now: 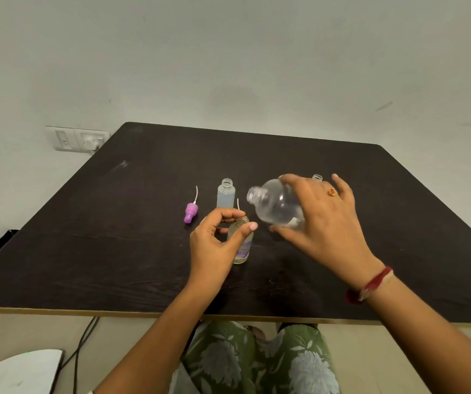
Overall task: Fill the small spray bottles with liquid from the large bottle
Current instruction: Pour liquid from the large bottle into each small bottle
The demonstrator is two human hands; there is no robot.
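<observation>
Head view showed the right hand gripping the large bottle, tipped mouth-first toward the small spray bottle that the left hand clasped, likely steadying it for pouring.

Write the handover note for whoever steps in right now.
Left hand holds the labelled small bottle upright, uncapped.
Right hand holds the large bottle tilted, mouth toward it; no stream visible.
Second small bottle stands open behind. Third small bottle shows behind the right hand. Purple spray cap lies on the table.
Done: bottles opened. Left: pour, recap. Fill levels unclear.
</observation>
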